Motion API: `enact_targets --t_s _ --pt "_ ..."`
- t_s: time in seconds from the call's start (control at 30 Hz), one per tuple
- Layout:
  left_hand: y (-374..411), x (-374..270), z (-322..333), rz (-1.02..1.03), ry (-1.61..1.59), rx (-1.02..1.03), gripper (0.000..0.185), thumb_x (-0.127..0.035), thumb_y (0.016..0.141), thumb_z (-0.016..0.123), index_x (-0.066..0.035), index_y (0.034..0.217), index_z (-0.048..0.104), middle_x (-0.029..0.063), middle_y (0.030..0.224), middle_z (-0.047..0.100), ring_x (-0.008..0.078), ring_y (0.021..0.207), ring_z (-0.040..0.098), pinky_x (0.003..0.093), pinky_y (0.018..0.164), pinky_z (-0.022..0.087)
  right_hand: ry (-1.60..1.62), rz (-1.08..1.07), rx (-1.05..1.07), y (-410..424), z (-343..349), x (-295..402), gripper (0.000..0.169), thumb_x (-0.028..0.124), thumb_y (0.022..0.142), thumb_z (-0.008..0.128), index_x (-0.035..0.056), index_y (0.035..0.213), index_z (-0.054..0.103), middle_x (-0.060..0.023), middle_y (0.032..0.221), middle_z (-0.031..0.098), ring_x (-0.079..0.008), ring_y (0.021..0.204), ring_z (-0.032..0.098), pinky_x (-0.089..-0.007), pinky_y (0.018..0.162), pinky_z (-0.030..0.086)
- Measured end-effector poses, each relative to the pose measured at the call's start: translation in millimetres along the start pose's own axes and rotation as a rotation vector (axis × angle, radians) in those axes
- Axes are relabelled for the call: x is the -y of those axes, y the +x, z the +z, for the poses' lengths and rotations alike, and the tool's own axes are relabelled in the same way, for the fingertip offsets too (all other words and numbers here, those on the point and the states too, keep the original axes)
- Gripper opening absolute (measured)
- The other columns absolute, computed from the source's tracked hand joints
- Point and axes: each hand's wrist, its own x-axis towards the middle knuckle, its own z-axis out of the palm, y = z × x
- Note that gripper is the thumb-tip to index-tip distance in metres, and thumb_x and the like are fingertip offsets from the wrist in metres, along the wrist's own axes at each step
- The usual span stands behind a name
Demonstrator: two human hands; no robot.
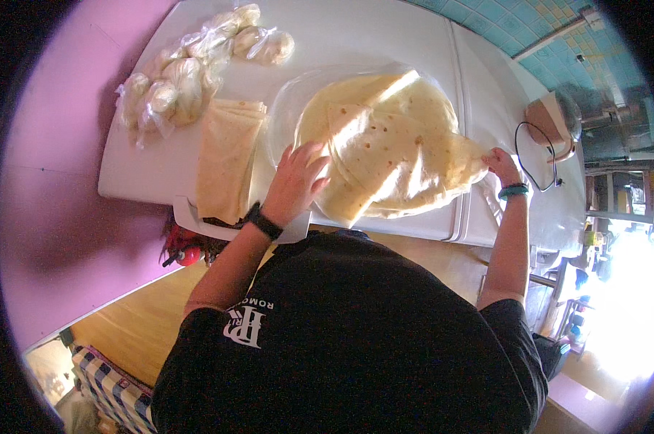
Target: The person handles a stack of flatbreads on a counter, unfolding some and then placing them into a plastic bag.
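Before me lies a stack of large round thin flatbreads [381,141], pale with brown spots, on a clear plastic sheet [283,108]. The top flatbread is partly folded over, and its right side is drawn out to a raised point. That point is pinched in the fingers of my right hand [501,165]. Over the left edge of the stack is my left hand [299,182], fingers apart and nothing gripped; whether it presses on the bread I cannot tell. Left of it, folded flatbreads [229,157] lie in a rectangular pile.
Clear plastic bags of pale dough balls [180,89] sit at the white table's [359,27] far left. A white chair back [188,217] meets the near edge. Right of the table seam [460,108] are a black cable [517,142] and a brown container [547,116].
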Motion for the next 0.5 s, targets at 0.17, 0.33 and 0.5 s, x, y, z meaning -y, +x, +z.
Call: enact_targets --t_s 0.17,0.33,0.5 --pt "-55.0 -5.0 8.4 -0.147 0.021 0.009 0.042 -0.014 0.071 0.063 -0.006 0.11 0.051 0.014 0.119 0.042 0.028 0.117 0.037 0.0476 0.099 0.024 0.396 0.014 0.098 -20.7 33.4 146.5 0.018 0.02 0.077 0.06 0.0076 0.087 0.052 0.002 0.072 0.052 -0.0065 0.059 0.05 -0.0185 0.048 0.04" --pt "-67.1 -9.0 18.8 -0.137 0.048 0.048 0.041 -0.02 0.076 0.06 -0.005 0.112 0.051 0.0153 0.126 0.037 0.0276 0.123 0.031 0.0472 0.101 0.022 0.72 -0.029 0.278 -9.6 128.4 232.6 0.032 0.017 0.081 0.056 0.0036 0.108 0.045 -0.0047 0.082 0.054 -0.0174 0.072 0.058 -0.0289 0.063 0.052" --pt "-68.5 -5.3 21.4 -0.119 0.049 0.018 0.039 -0.022 0.076 0.059 -0.004 0.111 0.052 0.0151 0.127 0.037 0.0272 0.124 0.03 0.047 0.101 0.023 0.226 -0.049 0.355 17.2 182.0 233.7 0.037 0.026 0.081 0.055 0.0009 0.108 0.049 -0.0151 0.096 0.06 -0.0289 0.086 0.059 -0.0382 0.073 0.05"
